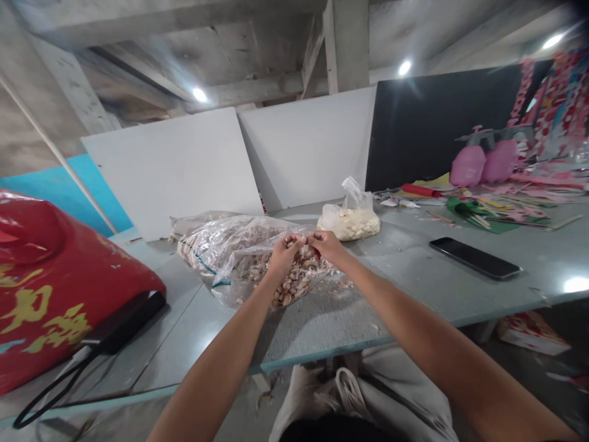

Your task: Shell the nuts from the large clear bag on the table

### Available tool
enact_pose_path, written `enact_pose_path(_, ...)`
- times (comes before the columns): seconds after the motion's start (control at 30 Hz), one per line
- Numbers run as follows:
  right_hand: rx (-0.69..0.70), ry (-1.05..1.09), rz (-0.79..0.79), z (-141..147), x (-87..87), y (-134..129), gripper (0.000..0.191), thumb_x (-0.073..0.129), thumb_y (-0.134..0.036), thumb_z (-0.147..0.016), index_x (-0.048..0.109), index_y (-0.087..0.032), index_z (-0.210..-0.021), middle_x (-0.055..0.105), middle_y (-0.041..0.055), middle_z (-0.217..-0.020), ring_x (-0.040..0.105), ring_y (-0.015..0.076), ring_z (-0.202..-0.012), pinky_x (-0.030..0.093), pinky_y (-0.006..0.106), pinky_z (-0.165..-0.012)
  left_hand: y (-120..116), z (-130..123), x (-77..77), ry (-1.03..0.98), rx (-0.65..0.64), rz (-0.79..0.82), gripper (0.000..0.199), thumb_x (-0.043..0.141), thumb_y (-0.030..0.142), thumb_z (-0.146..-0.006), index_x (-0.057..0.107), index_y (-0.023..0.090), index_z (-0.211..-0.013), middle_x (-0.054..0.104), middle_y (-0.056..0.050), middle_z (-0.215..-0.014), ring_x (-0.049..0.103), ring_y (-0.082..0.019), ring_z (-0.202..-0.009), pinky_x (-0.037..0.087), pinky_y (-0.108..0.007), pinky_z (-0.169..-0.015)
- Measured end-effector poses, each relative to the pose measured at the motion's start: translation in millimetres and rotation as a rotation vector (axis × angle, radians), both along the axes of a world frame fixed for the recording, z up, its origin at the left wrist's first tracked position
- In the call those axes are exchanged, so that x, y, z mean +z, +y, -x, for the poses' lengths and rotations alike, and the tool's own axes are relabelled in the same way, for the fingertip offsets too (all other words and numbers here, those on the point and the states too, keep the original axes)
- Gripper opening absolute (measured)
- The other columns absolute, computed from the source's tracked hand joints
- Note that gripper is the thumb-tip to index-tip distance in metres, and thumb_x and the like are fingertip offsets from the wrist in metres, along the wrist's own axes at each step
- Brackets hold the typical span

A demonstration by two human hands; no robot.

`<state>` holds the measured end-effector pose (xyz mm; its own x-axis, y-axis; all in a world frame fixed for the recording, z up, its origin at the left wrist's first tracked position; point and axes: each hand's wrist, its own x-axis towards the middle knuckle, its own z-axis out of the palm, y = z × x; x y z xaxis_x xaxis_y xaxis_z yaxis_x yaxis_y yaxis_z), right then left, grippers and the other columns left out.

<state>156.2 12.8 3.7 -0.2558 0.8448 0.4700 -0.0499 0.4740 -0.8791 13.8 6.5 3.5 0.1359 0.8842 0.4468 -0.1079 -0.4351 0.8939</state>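
Observation:
My left hand [285, 252] and my right hand [328, 244] meet at the fingertips over the middle of the table. Both are closed in a pinch; whatever sits between the fingers is too small to make out. Below them, loose brown and pale shell-like pieces [288, 291] spill from the mouth of a large clear plastic bag [214, 236] lying on its side. Just beyond my right hand rests a smaller translucent bag [354, 227] of cream-coloured pieces, its top gathered upward.
A black phone [476, 258] lies on the grey table [405, 294] at right. Pink spray bottles [468, 166] and paper scraps [501, 212] are behind it. At left stand a red bag [64, 270] and a black device [126, 319] with a cable. White boards [313, 147] line the back.

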Motion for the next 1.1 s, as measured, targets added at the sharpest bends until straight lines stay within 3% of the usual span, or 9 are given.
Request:
enact_pose_path(0.27, -0.086, -0.194, -0.196, -7.2, 1.9, 0.0, 0.038, 0.052, -0.052, -0.076, 0.055, -0.015, -0.067, 0.048, -0.0047, -0.044, 0.043, 0.0070, -0.036, 0.032, 0.018, -0.040, 3.8, -0.9, -2.9, 0.028, -0.007, 0.016, 0.030, 0.067, 0.040, -0.067, 0.048, 0.016, -0.071, 0.033, 0.010, -0.044, 0.026, -0.003, -0.038, 0.020, -0.017, -0.038)
enact_pose_path(0.47, -0.097, -0.198, -0.223, -7.7, 0.9, 2.3, 0.036, 0.052, -0.050, -0.077, 0.055, -0.015, -0.067, 0.049, -0.0045, -0.044, 0.042, 0.0071, -0.037, 0.031, 0.019, -0.041, 2.0, -2.1, -1.8, 0.107, -0.017, -0.039, 0.033, 0.063, 0.045, -0.068, 0.046, 0.017, -0.070, 0.035, 0.009, -0.045, 0.029, -0.004, -0.038, 0.025, -0.018, -0.039)
enact_pose_path(0.63, -0.057, -0.105, -0.149, -3.1, 0.1, 3.9, 0.036, 0.055, -0.050, -0.074, 0.054, -0.015, -0.064, 0.045, -0.0056, -0.042, 0.040, 0.0068, -0.035, 0.030, 0.019, -0.038, -0.5, -4.3, -0.7, 0.108, 0.024, -0.118, 0.034, 0.061, 0.046, -0.070, 0.046, 0.016, -0.067, 0.036, 0.007, -0.049, 0.031, -0.004, -0.042, 0.024, -0.018, -0.041)
enact_pose_path(0.83, 0.026, 0.088, 0.075, -0.3, -1.9, 3.4, 0.035, 0.062, -0.049, -0.068, 0.054, -0.015, -0.066, 0.045, -0.0061, -0.046, 0.039, 0.0050, -0.035, 0.031, 0.018, -0.036, -4.5, -4.3, 3.1, -0.101, -0.042, 0.040, 0.038, 0.060, 0.047, -0.071, 0.037, 0.018, -0.060, 0.032, 0.007, -0.050, 0.031, -0.004, -0.042, 0.027, -0.018, -0.041)
enact_pose_path(0.97, 0.067, 0.147, 0.139, -0.7, -1.1, 2.2, 0.033, 0.064, -0.046, -0.067, 0.057, -0.014, -0.072, 0.045, -0.0060, -0.047, 0.040, 0.0052, -0.037, 0.033, 0.019, -0.037, -4.7, -1.5, 5.9, -0.178, -0.064, 0.113, 0.045, 0.057, 0.050, -0.073, 0.030, 0.019, -0.055, 0.024, 0.008, -0.045, 0.024, -0.004, -0.037, 0.021, -0.019, -0.037)
enact_pose_path(1.1, 0.141, 0.164, 0.182, -1.4, 0.2, -0.5, 0.034, 0.064, -0.047, -0.069, 0.059, -0.013, -0.075, 0.045, -0.0057, -0.049, 0.041, 0.0054, -0.039, 0.034, 0.020, -0.038, -3.0, -0.4, 6.3, -0.167, -0.016, 0.068, 0.034, 0.064, 0.047, -0.068, 0.049, 0.017, -0.070, 0.030, 0.010, -0.044, 0.025, -0.003, -0.036, 0.020, -0.019, -0.038)
